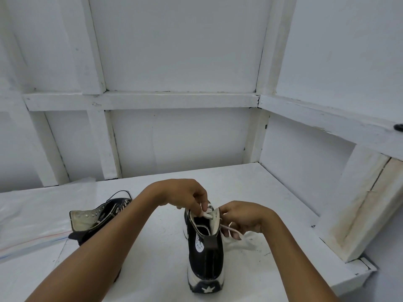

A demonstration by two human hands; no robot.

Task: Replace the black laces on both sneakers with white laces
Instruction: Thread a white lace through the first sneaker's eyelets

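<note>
A black high-top sneaker stands upright on the white table, heel toward me. My left hand reaches over its collar and pinches a white lace at the top eyelets. My right hand is beside the collar on the right and holds the other white lace end, which trails down onto the table. A second black sneaker lies tipped on its side to the left, partly hidden behind my left forearm. A thin black lace loops out above it.
A clear plastic sheet or bag covers the table's left part. White framed walls enclose the table at the back and right. A white board leans at the right edge. A small dark knob sits on the right ledge.
</note>
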